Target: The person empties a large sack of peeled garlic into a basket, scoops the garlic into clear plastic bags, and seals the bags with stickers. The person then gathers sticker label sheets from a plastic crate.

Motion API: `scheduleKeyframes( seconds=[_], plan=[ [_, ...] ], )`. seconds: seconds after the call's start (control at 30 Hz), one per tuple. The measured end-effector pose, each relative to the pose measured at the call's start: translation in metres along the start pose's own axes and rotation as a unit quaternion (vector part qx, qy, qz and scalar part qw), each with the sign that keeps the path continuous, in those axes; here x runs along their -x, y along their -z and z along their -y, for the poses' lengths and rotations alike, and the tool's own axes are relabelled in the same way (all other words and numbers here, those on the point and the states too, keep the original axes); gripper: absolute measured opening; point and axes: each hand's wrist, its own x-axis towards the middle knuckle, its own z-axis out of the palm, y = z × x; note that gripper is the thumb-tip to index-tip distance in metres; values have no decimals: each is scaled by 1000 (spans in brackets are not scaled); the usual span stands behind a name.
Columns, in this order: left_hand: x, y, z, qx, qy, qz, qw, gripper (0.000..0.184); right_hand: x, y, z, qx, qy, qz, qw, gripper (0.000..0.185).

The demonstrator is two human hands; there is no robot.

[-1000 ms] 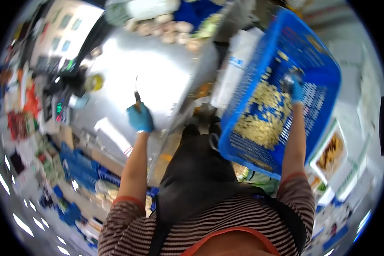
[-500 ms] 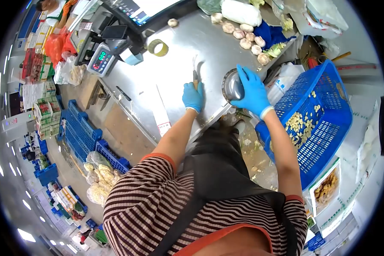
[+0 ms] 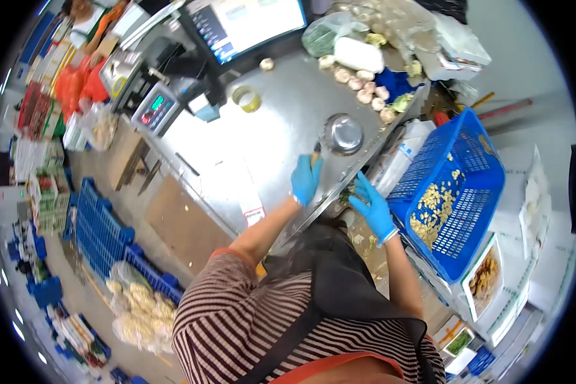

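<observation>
My left hand (image 3: 306,180), in a blue glove, is closed around the handle of a small knife (image 3: 315,152) above the steel table (image 3: 278,121). The knife's light-coloured grip and a short dark part beyond it stick out past my fingers; most of the blade cannot be made out. A round shiny metal bowl (image 3: 345,134) rests on the table just ahead of the knife. My right hand (image 3: 374,208), also gloved in blue, hangs off the table's near edge with its fingers apart and nothing in them. It is close to the blue basket (image 3: 473,224) holding peeled garlic cloves (image 3: 434,208).
Garlic bulbs (image 3: 365,96) lie at the table's far right beside a white wrapped roll (image 3: 358,55). A roll of tape (image 3: 246,98), a digital scale (image 3: 155,109) and a monitor (image 3: 249,25) stand farther back. Blue crates (image 3: 102,221) are on the floor at left.
My right hand has let go of the metal bowl and drawn back toward me, past the table edge. My left hand has shifted with the knife toward the bowl. The camera view has shifted too.
</observation>
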Motion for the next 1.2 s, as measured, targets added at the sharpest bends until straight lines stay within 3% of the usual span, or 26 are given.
scheduleKeyframes(
  seconds=[0.03, 0.17, 0.23, 0.3, 0.33, 0.37, 0.43, 0.47, 0.57, 0.7, 0.8, 1.03, 1.1, 1.13, 1.2],
  plan=[
    [16, 7, -22, 14, -15, 49, 999, 29, 12, -2, 8, -47, -24, -2, 999, 70],
    [72, 12, -64, 115, -145, 318, 930, 31, 45, -17, 10, -193, 88, -14, 977, 66],
    [93, 15, -56, 62, -216, 433, 873, 29, 63, -33, 18, -221, 47, -63, 972, 44],
    [97, 11, -38, 38, -580, 322, 748, 26, 92, -42, 25, -247, -10, -114, 962, 33],
    [104, 23, -70, 143, -206, 546, 800, 23, 110, -50, 33, -273, 30, -165, 947, 32],
    [101, 19, -69, 101, -327, 551, 761, 22, 135, -53, 38, -293, 15, -222, 930, 33],
    [106, 24, -102, -16, -349, 628, 695, 23, 174, -56, 43, -331, -6, -299, 895, 33],
    [111, 21, -106, -28, -372, 623, 687, 23, 189, -58, 30, -328, -11, -355, 876, 38],
    [119, 15, -111, -50, -409, 629, 659, 23, 223, -75, -29, -472, 27, -490, 733, 45],
    [149, -14, -121, -59, -433, 674, 596, 23, 296, -92, -98, -546, 95, -635, 538, 45],
    [190, -43, -136, -59, -444, 697, 560, 24, 353, -114, -130, -577, 82, -674, 454, 43],
    [342, -146, -173, -69, -491, 738, 459, 22, 467, -139, -203, -613, 112, -695, 360, 42],
    [399, -181, -183, -116, -523, 730, 425, 25, 510, -127, -215, -624, 118, -700, 326, 46],
    [427, -197, -189, -127, -514, 737, 420, 26, 537, -124, -227, -620, 123, -695, 342, 49],
    [480, -230, -207, -95, -537, 740, 394, 25, 587, -108, -245, -609, 117, -720, 312, 49]
  ],
)
